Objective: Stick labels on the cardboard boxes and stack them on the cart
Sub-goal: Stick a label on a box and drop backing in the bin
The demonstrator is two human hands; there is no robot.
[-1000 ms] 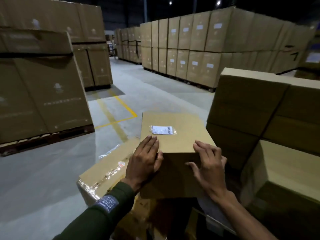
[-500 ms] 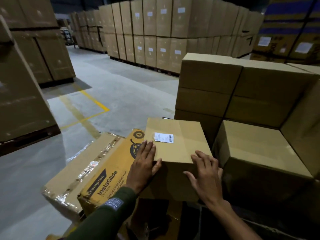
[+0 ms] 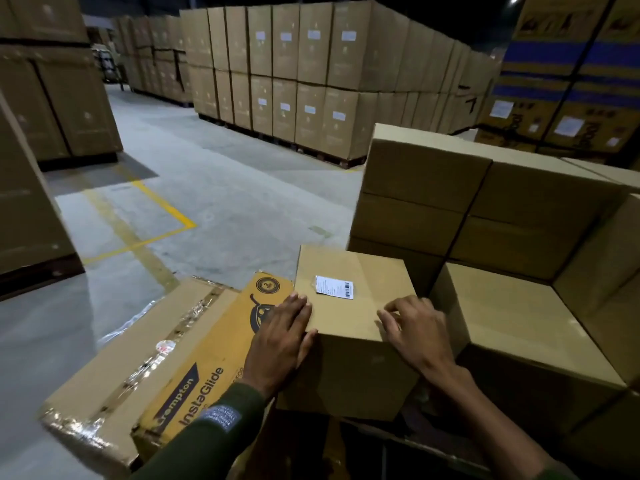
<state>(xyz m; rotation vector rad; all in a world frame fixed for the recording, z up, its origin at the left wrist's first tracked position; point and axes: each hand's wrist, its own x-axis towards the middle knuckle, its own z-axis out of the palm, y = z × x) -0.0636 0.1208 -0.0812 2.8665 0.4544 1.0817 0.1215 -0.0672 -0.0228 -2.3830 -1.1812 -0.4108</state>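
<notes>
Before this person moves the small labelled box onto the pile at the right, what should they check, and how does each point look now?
1. Label on the small box: ok, on its top.
2. Left hand on the box: ok, at the left edge.
3. Right hand on the box: ok, on top.
4. Free spot on the stacked boxes: ok, bare top beside it.
5. Cart: cannot tell, hidden.

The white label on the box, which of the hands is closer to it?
Left. The left hand lies on the box's near left corner, fingertips just left of the white label. The right hand rests at the near right edge, farther from it.
</notes>
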